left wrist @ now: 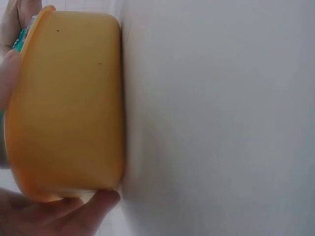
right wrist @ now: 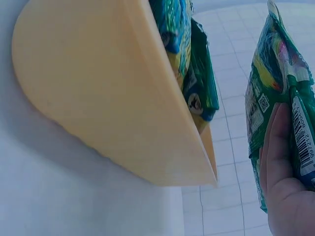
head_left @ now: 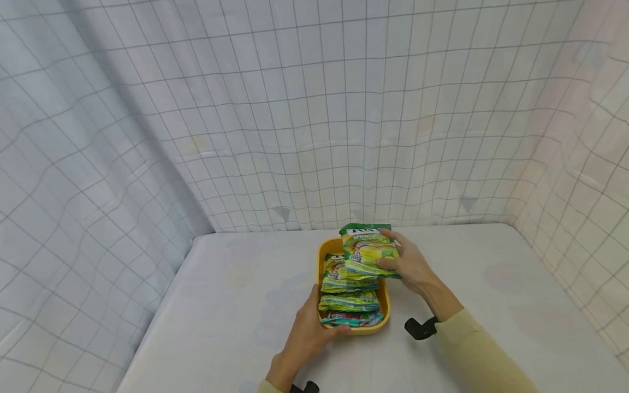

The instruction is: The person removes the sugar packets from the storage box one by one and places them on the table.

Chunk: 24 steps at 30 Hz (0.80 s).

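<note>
My right hand (head_left: 411, 266) pinches a green and yellow snack packet (head_left: 366, 252), printed with "SPRING", above the far right part of a yellow plastic tub (head_left: 385, 305). In the right wrist view the packet's back (right wrist: 257, 110) shows a barcode, with fingers lying against it, apart from the tub's rim. My left hand (head_left: 306, 326) grips the tub at its near left corner, thumb over the front rim and fingers along the left wall. Inside the tub stand several similar packets (head_left: 349, 301) in a row, with a teal and pink packet (head_left: 351, 319) nearest me.
The tub stands on a white table (head_left: 236, 305). Behind the table and along both sides hangs a white sheet (head_left: 304, 109) with a dark grid pattern. A black wrist strap (head_left: 421, 328) shows at the right sleeve.
</note>
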Tool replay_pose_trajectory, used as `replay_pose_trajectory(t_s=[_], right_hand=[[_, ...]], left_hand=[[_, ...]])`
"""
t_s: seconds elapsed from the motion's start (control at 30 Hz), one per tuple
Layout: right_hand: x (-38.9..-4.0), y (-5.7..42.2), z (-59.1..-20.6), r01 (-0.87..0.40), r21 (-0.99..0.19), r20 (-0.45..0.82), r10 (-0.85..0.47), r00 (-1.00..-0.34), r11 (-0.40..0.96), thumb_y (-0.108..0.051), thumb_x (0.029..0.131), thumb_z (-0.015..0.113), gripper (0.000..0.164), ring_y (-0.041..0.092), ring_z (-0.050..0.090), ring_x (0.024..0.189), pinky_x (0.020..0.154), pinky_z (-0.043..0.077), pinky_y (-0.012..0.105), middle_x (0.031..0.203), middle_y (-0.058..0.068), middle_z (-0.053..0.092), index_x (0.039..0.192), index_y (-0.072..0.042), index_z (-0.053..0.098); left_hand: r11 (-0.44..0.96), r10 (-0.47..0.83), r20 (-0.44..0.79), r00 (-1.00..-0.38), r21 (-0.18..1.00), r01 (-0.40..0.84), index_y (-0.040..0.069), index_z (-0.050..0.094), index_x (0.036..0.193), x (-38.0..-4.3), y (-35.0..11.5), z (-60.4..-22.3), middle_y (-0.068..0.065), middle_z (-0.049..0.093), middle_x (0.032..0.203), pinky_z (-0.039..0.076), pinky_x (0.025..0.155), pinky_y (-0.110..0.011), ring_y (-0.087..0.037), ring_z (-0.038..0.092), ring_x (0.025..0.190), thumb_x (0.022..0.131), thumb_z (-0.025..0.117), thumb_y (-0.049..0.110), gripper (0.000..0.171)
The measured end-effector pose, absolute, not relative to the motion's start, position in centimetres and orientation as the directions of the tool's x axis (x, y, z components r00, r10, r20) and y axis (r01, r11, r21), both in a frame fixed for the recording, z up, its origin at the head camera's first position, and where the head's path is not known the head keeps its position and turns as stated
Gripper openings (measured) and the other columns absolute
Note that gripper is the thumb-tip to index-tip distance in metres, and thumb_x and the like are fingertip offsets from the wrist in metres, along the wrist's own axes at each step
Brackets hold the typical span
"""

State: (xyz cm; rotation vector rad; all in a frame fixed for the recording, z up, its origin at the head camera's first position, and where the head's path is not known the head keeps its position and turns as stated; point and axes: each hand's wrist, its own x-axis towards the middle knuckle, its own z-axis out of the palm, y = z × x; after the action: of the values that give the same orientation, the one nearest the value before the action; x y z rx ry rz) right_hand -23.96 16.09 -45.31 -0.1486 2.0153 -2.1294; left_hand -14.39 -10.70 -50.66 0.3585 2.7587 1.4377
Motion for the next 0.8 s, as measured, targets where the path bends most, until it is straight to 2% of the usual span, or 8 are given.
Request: replay_pose_trajectory(t_s=[0.3,0.53,0.8], right_hand=[[-24.1,18.7,-45.2,0.05,-0.998,-0.038,-0.224,-0.974,-0.045,0.013,0.09,0.064,0.086,0.028,0.065,0.102,0.082,0.058,0.033,0.144,0.031,0.045,0.162,-0.016,0.026],[-24.3,21.2,-45.0,0.037,-0.998,-0.026,-0.206,-0.978,-0.049,0.013,0.089,0.063,0.087,0.025,0.066,0.098,0.08,0.059,0.031,0.142,0.029,0.045,0.162,-0.018,0.028],[-24.2,23.5,-45.5,0.045,-0.999,-0.041,-0.176,-0.984,-0.023,0.01,0.091,0.065,0.088,0.023,0.065,0.098,0.08,0.059,0.031,0.146,0.029,0.04,0.163,-0.018,0.024]], left_hand=[[0.558,0.212,0.07,-0.975,0.81,0.179,0.006,0.015,0.163,-14.7,-10.7,-50.5,-0.016,0.037,0.159,0.039,0.112,-0.052,-0.034,0.04,0.143,0.071,0.084,0.058,0.126],[0.557,0.2,0.051,-0.978,0.815,0.157,0.001,0.015,0.162,-14.8,-10.6,-50.3,-0.019,0.033,0.161,0.037,0.114,-0.051,-0.034,0.037,0.145,0.07,0.086,0.057,0.13],[0.565,0.206,0.064,-0.976,0.807,0.172,0.004,0.017,0.162,-14.9,-10.7,-50.4,-0.016,0.039,0.158,0.039,0.112,-0.052,-0.033,0.041,0.142,0.069,0.086,0.057,0.128]])
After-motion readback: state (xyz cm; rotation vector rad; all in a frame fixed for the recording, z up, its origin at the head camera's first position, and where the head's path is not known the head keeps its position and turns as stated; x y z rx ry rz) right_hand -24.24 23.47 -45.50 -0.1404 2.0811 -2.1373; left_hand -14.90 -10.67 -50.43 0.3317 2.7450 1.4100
